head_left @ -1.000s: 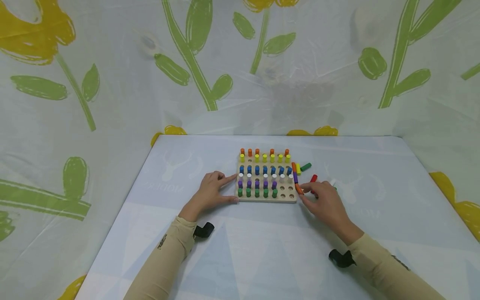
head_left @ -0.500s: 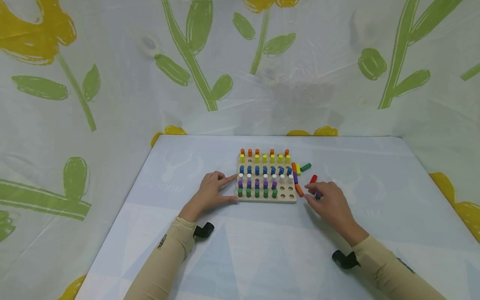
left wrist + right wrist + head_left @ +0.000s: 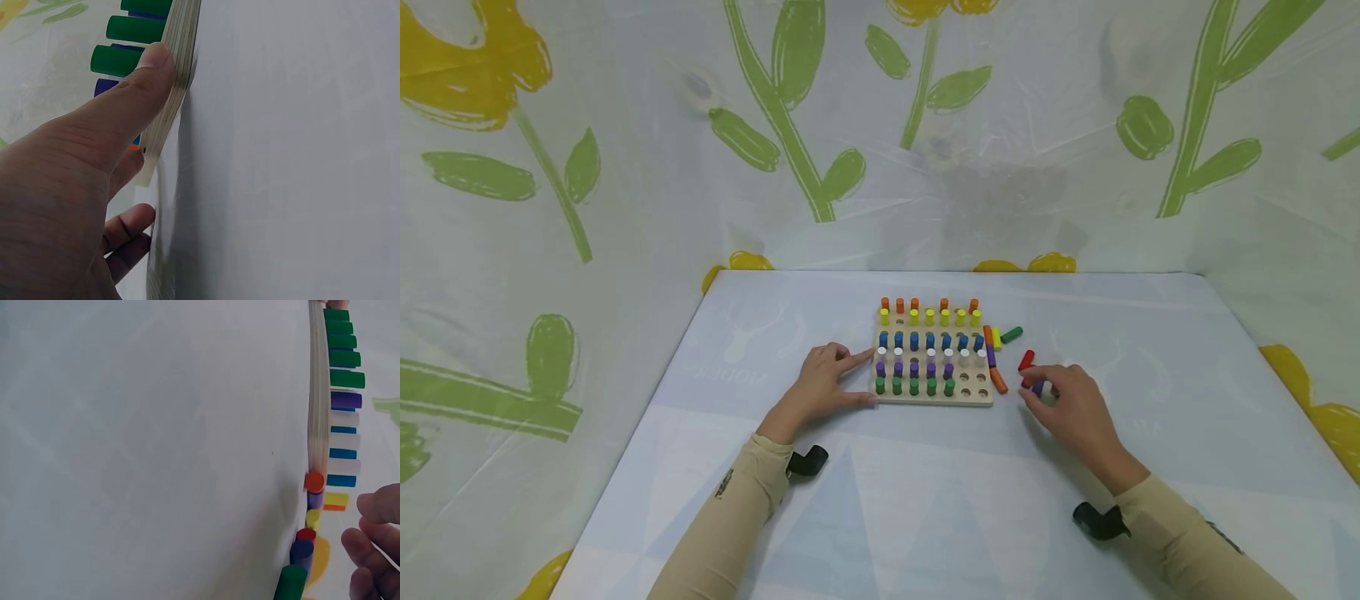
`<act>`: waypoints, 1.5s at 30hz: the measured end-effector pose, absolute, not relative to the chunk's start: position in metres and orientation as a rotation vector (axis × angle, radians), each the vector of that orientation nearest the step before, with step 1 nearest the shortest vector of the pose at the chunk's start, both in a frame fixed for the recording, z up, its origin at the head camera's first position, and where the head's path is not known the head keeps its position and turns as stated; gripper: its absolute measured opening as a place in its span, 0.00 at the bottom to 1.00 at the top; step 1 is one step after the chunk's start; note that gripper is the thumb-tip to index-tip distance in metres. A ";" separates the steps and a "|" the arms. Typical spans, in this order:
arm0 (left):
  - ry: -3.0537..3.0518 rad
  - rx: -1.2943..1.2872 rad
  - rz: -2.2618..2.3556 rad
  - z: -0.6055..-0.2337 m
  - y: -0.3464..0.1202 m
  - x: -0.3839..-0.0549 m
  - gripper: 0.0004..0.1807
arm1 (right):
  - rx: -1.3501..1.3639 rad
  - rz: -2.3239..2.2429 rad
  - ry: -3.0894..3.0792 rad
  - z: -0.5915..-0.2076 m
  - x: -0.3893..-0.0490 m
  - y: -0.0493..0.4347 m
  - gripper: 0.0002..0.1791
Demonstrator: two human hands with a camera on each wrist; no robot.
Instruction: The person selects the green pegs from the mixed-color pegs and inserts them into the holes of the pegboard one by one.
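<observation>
A wooden pegboard (image 3: 973, 385) stands on the table with rows of orange, yellow, blue, white, purple and green pegs; some holes show bare. My left hand (image 3: 820, 386) touches the board's left side with its index finger and the front left corner with its thumb. In the left wrist view, the thumb (image 3: 134, 84) lies against the layered wooden edge (image 3: 181, 69) beside green pegs. To the right of the board, my right hand (image 3: 1078, 410) hovers over loose pegs, its thumb and fingers apart, holding nothing. Below it lie a red peg (image 3: 1026, 360) and a dark blue peg (image 3: 302, 550).
Along the board's right side lie an orange peg (image 3: 997, 381), a purple peg (image 3: 991, 356) and a yellow peg (image 3: 996, 337). A green peg (image 3: 1012, 334) lies farther back. Behind the table (image 3: 940, 483) hangs a flower-printed sheet (image 3: 1000, 183).
My right hand has let go of the orange peg beside the board's front right and moved right, over the loose pegs. My left hand has stayed where it was.
</observation>
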State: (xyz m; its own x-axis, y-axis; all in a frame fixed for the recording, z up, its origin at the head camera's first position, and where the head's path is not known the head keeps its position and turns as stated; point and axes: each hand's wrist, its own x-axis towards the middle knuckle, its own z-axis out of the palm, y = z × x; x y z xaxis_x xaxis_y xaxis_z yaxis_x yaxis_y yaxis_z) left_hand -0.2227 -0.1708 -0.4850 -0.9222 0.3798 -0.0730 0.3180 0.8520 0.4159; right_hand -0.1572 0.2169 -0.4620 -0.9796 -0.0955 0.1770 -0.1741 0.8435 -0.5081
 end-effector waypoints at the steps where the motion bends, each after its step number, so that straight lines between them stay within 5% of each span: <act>1: 2.875 0.545 0.608 -0.485 -0.171 -0.223 0.48 | 0.209 0.812 -2.872 -0.462 -0.157 0.218 0.17; 45: 2.879 0.562 0.603 -0.484 -0.171 -0.223 0.48 | 0.158 0.683 -2.865 -0.464 -0.152 0.244 0.19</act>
